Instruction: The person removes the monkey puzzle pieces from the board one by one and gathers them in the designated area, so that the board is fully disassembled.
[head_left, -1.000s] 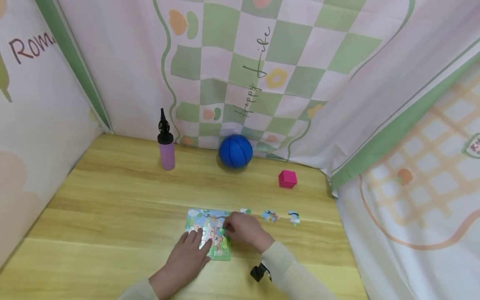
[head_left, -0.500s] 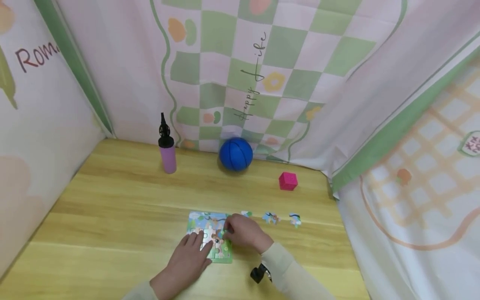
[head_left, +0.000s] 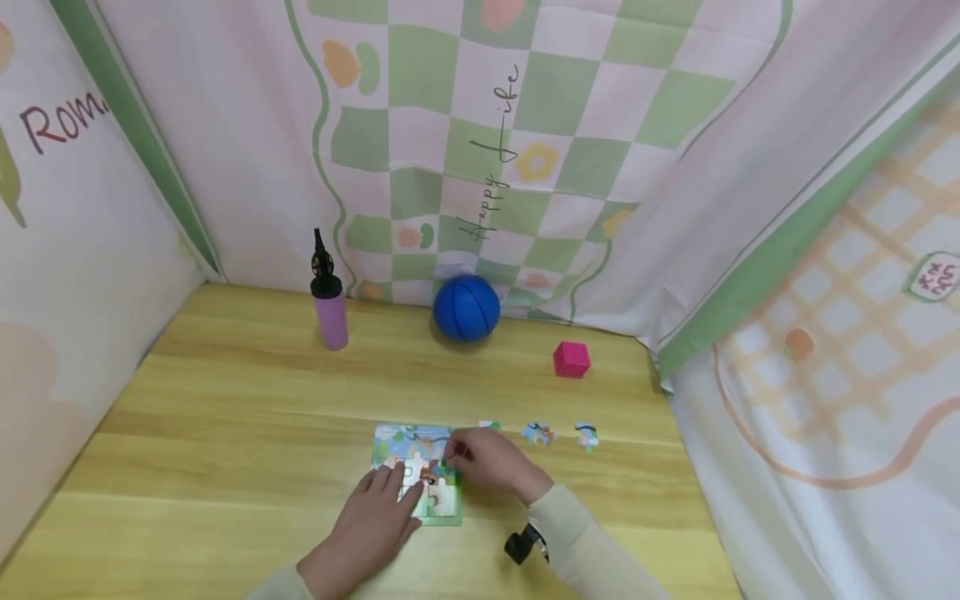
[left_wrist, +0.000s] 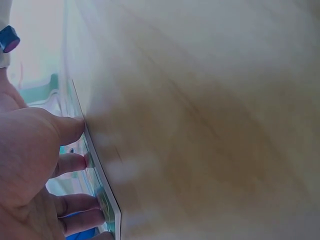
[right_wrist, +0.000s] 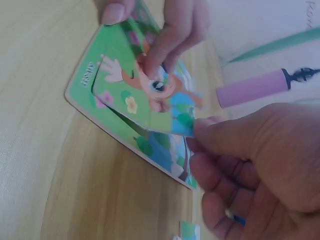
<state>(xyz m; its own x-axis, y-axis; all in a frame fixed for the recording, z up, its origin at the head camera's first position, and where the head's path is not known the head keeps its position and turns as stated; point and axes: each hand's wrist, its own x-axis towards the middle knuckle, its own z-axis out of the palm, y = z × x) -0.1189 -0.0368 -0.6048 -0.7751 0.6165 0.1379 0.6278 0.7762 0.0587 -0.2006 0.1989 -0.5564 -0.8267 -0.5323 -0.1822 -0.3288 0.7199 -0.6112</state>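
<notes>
Right hand (right_wrist: 270, 155) pinched a flat, animal-printed puzzle panel (right_wrist: 142, 107)

Only my right-wrist view showed the gap between panel and green-edged board (right_wrist: 81, 87). The right's other fingers were curled; the left hand (head_left: 372, 513), fingers extended, rested on the panel. Multicoloured jigsaw pieces (head_left: 537, 432) lay beyond on the wood-grained table (head_left: 225, 425).

Cream sleeves (head_left: 592, 542), black wrist camera (head_left: 518, 547)

2 hands: L hand (head_left: 367, 525) + R hand (head_left: 495, 461). 1 jigsaw tray (right_wrist: 82, 87), pcs inside part-covered, can't count. 3 loose jigsaw pcs (head_left: 537, 432). 1 mini basketball (head_left: 467, 308), 1 pink cube (head_left: 572, 359), 1 balloon pump (head_left: 332, 318), 1 blk gadget (head_left: 518, 547), 1 tabletop (head_left: 225, 417).
</notes>
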